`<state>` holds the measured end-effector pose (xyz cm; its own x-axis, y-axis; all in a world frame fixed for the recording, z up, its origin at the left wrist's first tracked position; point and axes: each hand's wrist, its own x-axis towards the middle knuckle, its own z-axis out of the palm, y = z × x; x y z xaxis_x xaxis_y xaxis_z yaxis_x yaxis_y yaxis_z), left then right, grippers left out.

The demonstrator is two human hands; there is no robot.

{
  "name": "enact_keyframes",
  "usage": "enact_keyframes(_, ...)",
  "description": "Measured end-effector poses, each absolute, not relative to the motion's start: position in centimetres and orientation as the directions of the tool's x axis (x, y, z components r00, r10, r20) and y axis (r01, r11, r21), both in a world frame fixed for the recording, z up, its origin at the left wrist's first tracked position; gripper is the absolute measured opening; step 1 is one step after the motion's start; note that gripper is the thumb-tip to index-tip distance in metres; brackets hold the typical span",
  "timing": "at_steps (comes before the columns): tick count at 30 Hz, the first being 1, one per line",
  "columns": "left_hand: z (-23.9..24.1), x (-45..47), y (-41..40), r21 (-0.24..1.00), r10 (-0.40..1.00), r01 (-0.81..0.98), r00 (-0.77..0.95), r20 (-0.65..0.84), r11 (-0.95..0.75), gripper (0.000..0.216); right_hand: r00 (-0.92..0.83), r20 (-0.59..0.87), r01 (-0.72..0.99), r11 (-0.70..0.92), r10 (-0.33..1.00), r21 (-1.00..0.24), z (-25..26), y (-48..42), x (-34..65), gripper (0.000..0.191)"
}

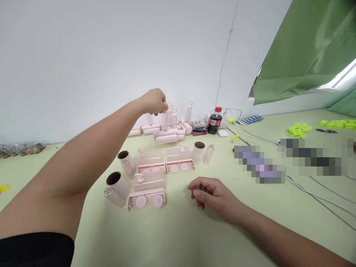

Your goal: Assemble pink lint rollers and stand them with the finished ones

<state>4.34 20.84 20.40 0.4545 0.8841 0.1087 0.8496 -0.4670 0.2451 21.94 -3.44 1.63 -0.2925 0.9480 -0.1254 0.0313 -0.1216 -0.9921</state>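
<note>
My left hand [156,101] reaches to the back of the table, fingers closed on the top of the upright handle of a pink lint roller [167,136]. Behind it stand several similar pink lint rollers [151,128] against the wall. Loosely curled above the table, my right hand [209,193] holds nothing and its thumb is apart from the fingers. To its left lie pink roller frames [146,199] with clear covers [150,180]. White paper rolls [198,152] stand beside them, and clear handle tubes [208,154] are near the rolls.
A cola bottle [215,121] stands at the back by a power strip [198,124]. White cables [314,194] cross the right side. Yellow-green pieces [299,129] and black scissors [326,131] lie at the far right. Bagged items [20,149] sit at the left wall.
</note>
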Motion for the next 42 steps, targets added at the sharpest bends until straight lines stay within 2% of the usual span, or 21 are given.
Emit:
enact_keyframes(6, 21.2, 0.4, 23.3, 0.122, 0.958, 0.951, 0.287, -0.009, -0.284, 0.014, -0.341, -0.145, 0.052, -0.135, 0.929, -0.989, 1.8, -3.8, 21.7, 0.031)
enact_keyframes(13, 20.8, -3.1, 26.8, 0.094, 0.948, 0.946, 0.317, -0.044, -0.312, 0.016, -0.336, -0.156, 0.084, -0.135, 0.929, -0.987, 2.1, -3.8, 21.7, 0.030)
enact_keyframes(17, 20.4, -3.8, 28.1, 0.056, 0.955, 0.953, 0.296, 0.023, -0.297, 0.015, -0.344, -0.166, 0.106, -0.138, 0.924, -0.985, 1.8, -4.0, 21.8, 0.029)
enact_keyframes(22, 17.5, -2.3, 28.3, 0.045, 0.941, 0.943, 0.324, 0.095, -0.329, 0.017, -0.357, -0.159, 0.140, -0.115, 0.921, -0.983, 1.3, -4.0, 21.9, 0.028)
enact_keyframes(25, 16.1, -1.4, 28.1, 0.099, 0.944, 0.945, 0.296, 0.149, -0.312, 0.026, -0.363, -0.152, 0.137, -0.108, 0.919, -0.985, 1.3, -4.0, 21.9, 0.029)
enact_keyframes(28, 15.9, -0.9, 27.6, 0.157, 0.958, 0.948, 0.261, 0.119, -0.278, 0.034, -0.363, -0.153, 0.139, -0.109, 0.919, -0.984, 1.5, -3.9, 21.9, 0.028)
enact_keyframes(30, 16.2, -0.4, 27.0, 0.105, 0.968, 0.969, 0.210, 0.139, -0.225, 0.041, -0.371, -0.153, 0.148, -0.105, 0.916, -0.983, 1.8, -3.9, 21.8, 0.028)
enact_keyframes(33, 16.6, 1.3, 25.6, 0.001, 0.931, 0.984, 0.166, 0.326, -0.176, 0.048, -0.379, -0.144, 0.163, -0.087, 0.914, -0.983, 2.0, -4.1, 21.7, 0.026)
enact_keyframes(35, 16.6, 3.1, 24.3, -0.002, 0.881, 0.968, 0.229, 0.414, -0.250, 0.048, -0.383, -0.134, 0.171, -0.072, 0.914, -0.983, 1.9, -4.1, 21.7, 0.026)
enact_keyframes(37, 16.4, 5.2, 23.2, 0.000, 0.844, 0.937, 0.314, 0.434, -0.349, 0.051, -0.388, -0.131, 0.163, -0.072, 0.912, -0.984, 1.7, -4.1, 21.7, 0.026)
enact_keyframes(39, 16.0, 6.9, 22.5, 0.023, 0.834, 0.904, 0.383, 0.397, -0.427, 0.055, -0.384, -0.134, 0.148, -0.083, 0.914, -0.986, 1.5, -4.0, 21.7, 0.027)
enact_keyframes(42, 15.3, 8.5, 22.4, 0.039, 0.859, 0.882, 0.447, 0.251, -0.470, 0.057, -0.361, -0.129, 0.136, -0.084, 0.924, -0.987, 1.3, -3.8, 21.7, 0.028)
